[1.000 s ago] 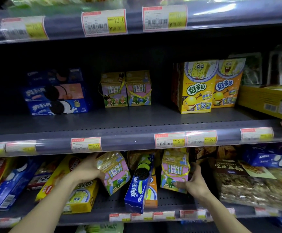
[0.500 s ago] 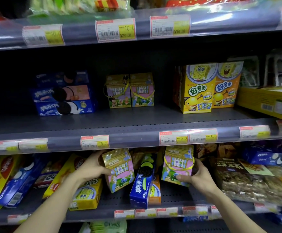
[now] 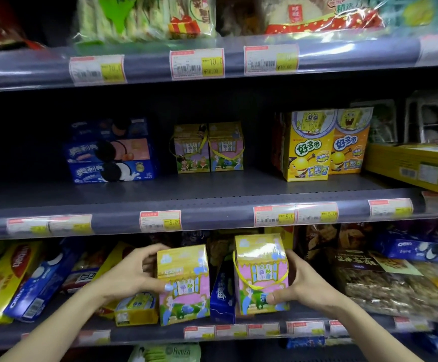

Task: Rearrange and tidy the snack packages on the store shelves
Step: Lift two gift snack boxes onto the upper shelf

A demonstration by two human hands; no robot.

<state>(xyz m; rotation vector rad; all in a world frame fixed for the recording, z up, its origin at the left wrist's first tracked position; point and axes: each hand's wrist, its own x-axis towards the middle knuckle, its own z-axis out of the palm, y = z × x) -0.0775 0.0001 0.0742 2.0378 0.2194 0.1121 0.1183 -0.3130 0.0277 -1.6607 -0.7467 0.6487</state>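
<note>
Two small house-shaped snack boxes, pink and yellow with yellow ribbon handles, are in front of the lower shelf. My left hand (image 3: 131,276) grips the left box (image 3: 183,283) by its left side, thumb on the front. My right hand (image 3: 297,280) grips the right box (image 3: 261,273) from its right side, thumb on the lower front. Both boxes stand nearly upright. Between them a blue Oreo box (image 3: 221,296) stands on end. Two matching house boxes (image 3: 208,148) stand side by side on the middle shelf (image 3: 212,189).
The middle shelf also carries stacked Oreo boxes (image 3: 109,152) at left and yellow cartoon boxes (image 3: 325,145) at right, with bare shelf between groups. The lower shelf is crowded: yellow and blue packs (image 3: 27,280) at left, a nut bar pack (image 3: 385,286) at right.
Both hands have drawn the two house boxes forward and up out of the lower shelf and stood them straighter. The camera has tilted upward, so the top shelf's goods show.
</note>
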